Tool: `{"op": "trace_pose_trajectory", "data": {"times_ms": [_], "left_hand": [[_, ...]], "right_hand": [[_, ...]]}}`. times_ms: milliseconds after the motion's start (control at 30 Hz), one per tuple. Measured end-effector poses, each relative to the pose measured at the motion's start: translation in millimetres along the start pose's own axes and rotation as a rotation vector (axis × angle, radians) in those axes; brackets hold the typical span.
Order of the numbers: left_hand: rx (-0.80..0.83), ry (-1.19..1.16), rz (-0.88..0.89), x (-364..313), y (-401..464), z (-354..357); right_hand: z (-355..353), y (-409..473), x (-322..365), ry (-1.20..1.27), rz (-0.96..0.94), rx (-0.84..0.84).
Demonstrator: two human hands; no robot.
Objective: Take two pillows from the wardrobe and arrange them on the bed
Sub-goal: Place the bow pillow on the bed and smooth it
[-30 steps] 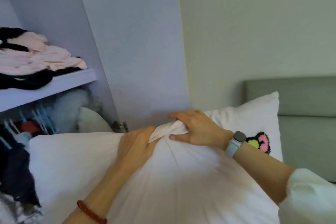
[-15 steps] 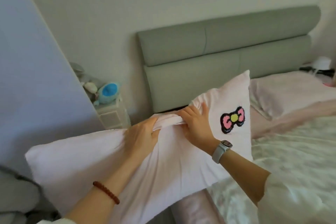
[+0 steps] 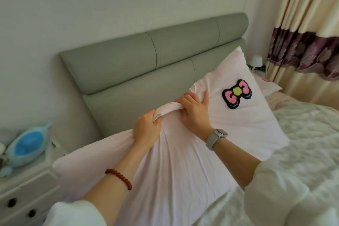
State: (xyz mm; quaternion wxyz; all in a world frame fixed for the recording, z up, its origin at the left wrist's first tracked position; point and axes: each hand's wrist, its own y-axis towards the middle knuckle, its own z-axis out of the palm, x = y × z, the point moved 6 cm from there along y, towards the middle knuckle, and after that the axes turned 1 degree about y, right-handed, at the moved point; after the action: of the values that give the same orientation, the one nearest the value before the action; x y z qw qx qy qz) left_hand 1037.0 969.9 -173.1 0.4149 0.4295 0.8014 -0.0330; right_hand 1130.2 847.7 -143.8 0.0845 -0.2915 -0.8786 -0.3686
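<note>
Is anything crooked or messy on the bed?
Only the pillow: it sits tilted, not flat, its cover bunched where the left hand and right hand grip it. Nothing looks spilled or torn.

Domestic bedroom. Evidence: bed (image 3: 302, 134) with padded grey headboard (image 3: 128, 64) at 12 o'clock, white nightstand (image 3: 23, 185) at 9 o'clock, patterned curtain (image 3: 302, 24) at 2 o'clock.

Pale pink pillow (image 3: 183, 161) with a pink bow patch (image 3: 236, 94), black-edged, yellow-green at its centre; grey-green headboard (image 3: 139, 64); white bedspread (image 3: 302, 134) with a faint pattern; blue plush toy (image 3: 25, 147) far left; cream curtain (image 3: 310, 24) with purple floral bands far right
</note>
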Motion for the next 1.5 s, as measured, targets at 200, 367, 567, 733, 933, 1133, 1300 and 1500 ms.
{"op": "trace_pose_trajectory", "data": {"times_ms": [200,367,567,733,933,1133,1300,1500], "left_hand": [[0.219,0.038,-0.247,77.2,131.8,76.9],[0.371,0.133,-0.316,163.6,135.1,127.1],[0.606,0.273,-0.414,275.9,111.7,182.5],[0.684,0.413,-0.368,341.9,129.9,229.6],[0.838,0.307,-0.369,380.2,168.8,288.3],[0.933,-0.014,-0.519,379.7,190.5,322.0],[0.737,0.037,-0.317,347.4,194.0,311.1],[0.41,-0.153,-0.224,281.1,219.8,294.5]], "right_hand": [[109.8,68.2,-74.5,-0.04,0.278,0.237],[196.7,-10.8,-126.1,0.135,0.696,0.503],[259.3,-105.3,-159.6,0.23,1.151,0.351],[294.9,-151.7,-186.1,0.204,1.488,0.112],[318.3,-179.0,-209.4,0.103,1.708,-0.047],[317.8,-199.5,-223.8,0.208,1.903,-0.306],[301.5,-179.1,-237.4,0.298,1.915,-0.399],[229.7,-88.2,-246.3,0.079,1.442,-0.612]]}}
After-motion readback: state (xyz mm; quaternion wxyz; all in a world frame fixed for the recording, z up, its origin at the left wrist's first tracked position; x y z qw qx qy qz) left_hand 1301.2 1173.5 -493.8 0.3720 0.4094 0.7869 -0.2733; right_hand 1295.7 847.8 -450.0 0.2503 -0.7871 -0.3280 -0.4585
